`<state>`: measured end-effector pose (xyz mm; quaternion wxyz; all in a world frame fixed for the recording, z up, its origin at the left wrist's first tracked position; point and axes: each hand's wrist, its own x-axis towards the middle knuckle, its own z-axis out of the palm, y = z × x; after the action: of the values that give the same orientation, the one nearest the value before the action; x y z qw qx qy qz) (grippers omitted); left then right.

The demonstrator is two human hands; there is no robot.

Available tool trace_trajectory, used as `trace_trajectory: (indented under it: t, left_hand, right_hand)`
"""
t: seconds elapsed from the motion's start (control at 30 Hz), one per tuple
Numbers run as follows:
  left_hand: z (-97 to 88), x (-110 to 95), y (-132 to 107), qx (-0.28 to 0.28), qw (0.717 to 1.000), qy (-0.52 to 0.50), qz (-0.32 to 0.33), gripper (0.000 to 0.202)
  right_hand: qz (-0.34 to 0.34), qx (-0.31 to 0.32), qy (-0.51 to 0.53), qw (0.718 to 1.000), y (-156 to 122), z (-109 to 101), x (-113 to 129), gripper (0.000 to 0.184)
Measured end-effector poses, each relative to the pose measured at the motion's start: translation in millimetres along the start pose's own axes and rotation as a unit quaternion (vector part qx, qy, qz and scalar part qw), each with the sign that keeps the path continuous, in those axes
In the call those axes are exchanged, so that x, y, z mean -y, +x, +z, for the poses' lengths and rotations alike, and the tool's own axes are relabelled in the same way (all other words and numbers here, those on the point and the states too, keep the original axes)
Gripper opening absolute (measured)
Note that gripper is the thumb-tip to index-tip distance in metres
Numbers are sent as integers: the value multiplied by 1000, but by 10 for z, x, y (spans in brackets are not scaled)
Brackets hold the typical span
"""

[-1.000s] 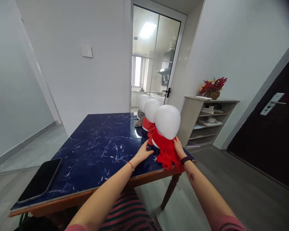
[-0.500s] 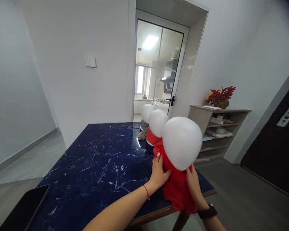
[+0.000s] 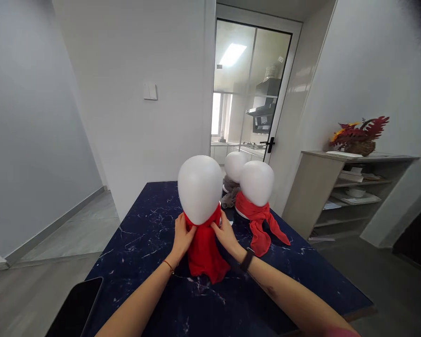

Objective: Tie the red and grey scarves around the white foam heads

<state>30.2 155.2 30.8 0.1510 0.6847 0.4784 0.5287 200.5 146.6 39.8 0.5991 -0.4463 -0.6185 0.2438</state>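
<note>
Near the middle of the head view a smooth white mannequin head [image 3: 199,187] stands upright on the table. Around its neck is a bright red scarf [image 3: 206,255], whose loose end hangs down the front onto the tabletop. My left hand [image 3: 183,236] is closed on the scarf at the left of the neck, thumb in front. On the other side my right hand [image 3: 228,234] grips the scarf too, with its fingers partly hidden behind the neck. Whether the hands also press on the mannequin's base I cannot tell.
To the right stands a second white head [image 3: 257,182] with a lighter red scarf [image 3: 261,231]. Behind it is a third head [image 3: 235,166] with a grey scarf [image 3: 230,200]. A black phone [image 3: 77,306] lies at the left edge of the dark blue marbled table [image 3: 133,243]. A shelf [image 3: 312,196] stands beyond.
Both hands have moved the mannequin head with its red scarf from the table's right edge leftward to the middle. The view has turned, and the lighter red scarf now shows fully.
</note>
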Motion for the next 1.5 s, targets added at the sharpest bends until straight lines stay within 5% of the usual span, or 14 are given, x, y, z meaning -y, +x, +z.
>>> trace_trajectory:
  t: [0.17, 0.37, 0.5, 0.7, 0.8, 0.93, 1.3, 1.5]
  left_hand:
    - [-204, 580, 197, -24, 999, 39, -22, 41]
    - [-218, 854, 253, 11, 998, 12, -59, 44]
    - [-204, 836, 223, -7, 998, -18, -63, 53]
    - [-394, 699, 101, -159, 978, 92, -98, 29]
    - [-488, 626, 59, -52, 982, 181, 26, 16]
    - [-483, 584, 40, 82, 964, 223, 120, 23]
    - [-487, 482, 23, 114, 932, 321, 119, 18]
    - [-498, 502, 43, 45, 941, 333, 38, 7]
  right_hand:
    - [13, 28, 6, 1000, 223, 576, -354, 52]
    - [35, 68, 20, 997, 293, 700, -645, 54]
    - [39, 58, -5, 998, 290, 685, -704, 54]
    - [-16, -77, -114, 990, 208, 596, -593, 32]
    - [-85, -17, -147, 985, 130, 529, -484, 15]
    - [-137, 109, -198, 965, 35, 535, -429, 30]
    - [-110, 105, -186, 971, 47, 583, -515, 37]
    - [-69, 46, -156, 984, 76, 570, -503, 30]
